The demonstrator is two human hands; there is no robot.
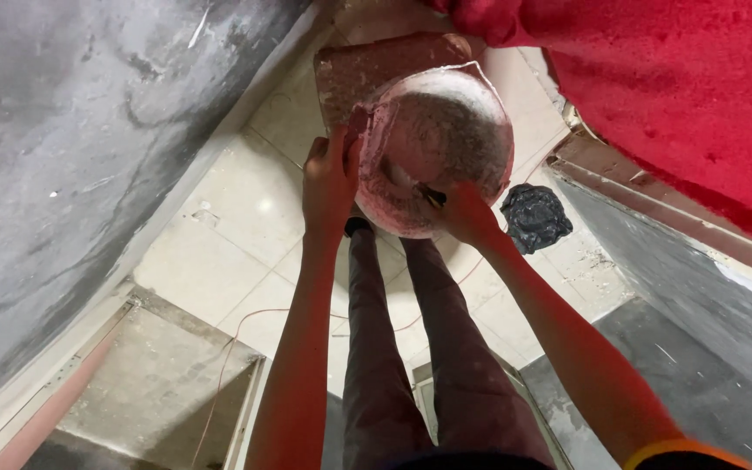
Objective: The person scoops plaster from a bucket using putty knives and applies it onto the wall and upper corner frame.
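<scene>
Your left hand (328, 184) grips the left rim of the pan (435, 148), fingers closed on it. Your right hand (467, 213) clasps its near rim. The pan is held above the tiled floor (245, 226), near a black bag (534, 216).

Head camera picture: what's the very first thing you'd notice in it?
A round, mortar-crusted pan sits in the upper middle, gripped at its rim by the left hand and the right hand. A bright red cloth fills the top right corner. On the pale tiled floor, just right of the pan, lies a crumpled black bag.
</scene>
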